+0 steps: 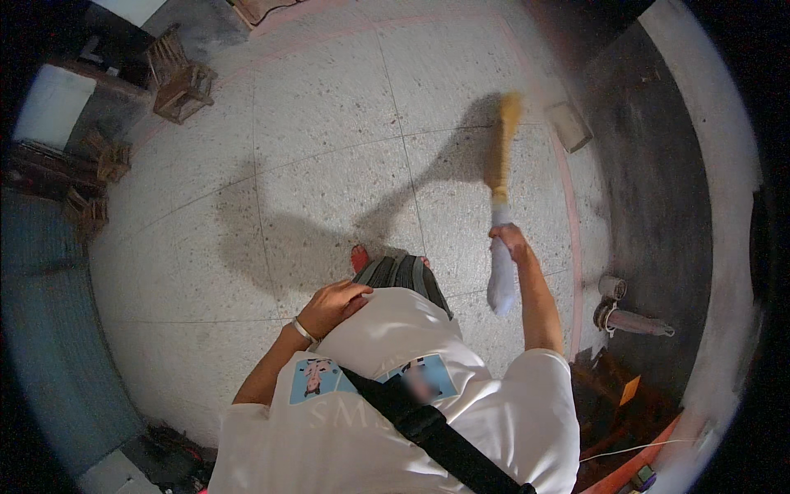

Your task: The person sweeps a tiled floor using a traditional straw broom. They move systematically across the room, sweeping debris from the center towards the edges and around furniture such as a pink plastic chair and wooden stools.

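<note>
My right hand [511,240] grips a short broom [500,156] by its pale wrapped handle, the yellow bristles pointing away from me over the speckled stone floor [329,148]. The broom is blurred by motion. My left hand [332,305] rests flat against my hip on the white shirt, fingers together, with a metal bangle on the wrist. It holds nothing.
A small wooden stool [179,81] stands at the far left, with more wooden pieces [99,181] along the left wall. A pale block [570,125] lies by the dark strip at the right. A pipe fitting [629,317] sits on the right floor.
</note>
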{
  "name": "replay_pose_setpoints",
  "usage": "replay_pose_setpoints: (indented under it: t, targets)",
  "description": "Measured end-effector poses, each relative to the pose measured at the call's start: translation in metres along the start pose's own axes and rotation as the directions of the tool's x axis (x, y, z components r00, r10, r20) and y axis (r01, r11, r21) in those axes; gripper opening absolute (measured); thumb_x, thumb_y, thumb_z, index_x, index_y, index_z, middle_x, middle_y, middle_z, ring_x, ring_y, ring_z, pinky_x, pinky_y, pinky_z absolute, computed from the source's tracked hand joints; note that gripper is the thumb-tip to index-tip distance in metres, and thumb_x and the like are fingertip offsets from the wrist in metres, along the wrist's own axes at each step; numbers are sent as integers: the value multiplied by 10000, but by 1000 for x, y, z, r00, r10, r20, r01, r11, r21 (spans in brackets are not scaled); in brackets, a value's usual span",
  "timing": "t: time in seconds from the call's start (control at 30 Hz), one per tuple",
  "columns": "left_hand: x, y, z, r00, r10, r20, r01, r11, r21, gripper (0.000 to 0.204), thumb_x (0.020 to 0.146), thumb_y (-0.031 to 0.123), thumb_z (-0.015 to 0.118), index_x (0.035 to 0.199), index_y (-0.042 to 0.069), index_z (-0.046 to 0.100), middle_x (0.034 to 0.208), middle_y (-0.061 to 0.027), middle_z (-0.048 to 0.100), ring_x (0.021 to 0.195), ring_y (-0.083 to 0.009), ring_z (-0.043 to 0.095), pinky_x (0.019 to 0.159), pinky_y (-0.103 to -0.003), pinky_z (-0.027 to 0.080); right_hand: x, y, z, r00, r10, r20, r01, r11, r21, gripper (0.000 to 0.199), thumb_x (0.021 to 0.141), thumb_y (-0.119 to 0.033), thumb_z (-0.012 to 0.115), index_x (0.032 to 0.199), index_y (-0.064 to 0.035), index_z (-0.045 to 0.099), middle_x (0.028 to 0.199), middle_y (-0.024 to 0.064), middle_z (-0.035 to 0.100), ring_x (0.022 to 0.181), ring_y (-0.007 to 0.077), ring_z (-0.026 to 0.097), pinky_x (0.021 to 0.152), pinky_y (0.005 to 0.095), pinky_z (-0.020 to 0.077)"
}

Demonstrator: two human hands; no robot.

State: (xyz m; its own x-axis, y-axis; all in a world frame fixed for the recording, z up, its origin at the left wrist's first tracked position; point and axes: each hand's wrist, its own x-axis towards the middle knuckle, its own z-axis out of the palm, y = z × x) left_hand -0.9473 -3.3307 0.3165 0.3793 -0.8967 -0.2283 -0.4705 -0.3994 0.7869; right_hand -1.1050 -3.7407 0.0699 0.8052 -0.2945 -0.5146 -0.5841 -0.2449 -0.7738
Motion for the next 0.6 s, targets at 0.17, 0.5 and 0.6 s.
replay_pose_setpoints:
  t: [0.17, 0.5, 0.6]
  targets:
    - [6, 8, 0, 998, -33, -46, 32, 999, -15, 197, 815, 157, 543, 978, 45, 554, 832, -159, 564, 742, -321, 563, 647, -383, 464, 10, -87, 60, 958, 258, 123, -283, 918, 279, 411, 593, -144, 659, 927, 25, 490, 714, 115, 559, 534, 211, 551, 472, 339, 461]
    - [8, -8, -21, 997, -50, -62, 49, 999, -17, 201, 811, 151, 548, 986, 53, 558, 836, -151, 572, 756, -314, 569, 656, -379, 468, 40, -165, 113, 858, 157, 489, -325, 903, 279, 234, 637, -227, 633, 748, -35, 559, 638, 70, 555, 525, 181, 532, 472, 325, 431]
    - [15, -30, -35, 999, -20, -35, 19, 999, -35, 202, 809, 149, 550, 988, 55, 560, 837, -149, 575, 760, -312, 571, 658, -377, 470, -14, -178, 77, 959, 98, 265, -218, 854, 473, 241, 698, -276, 605, 795, -58, 573, 668, 36, 549, 577, 141, 515, 524, 279, 413]
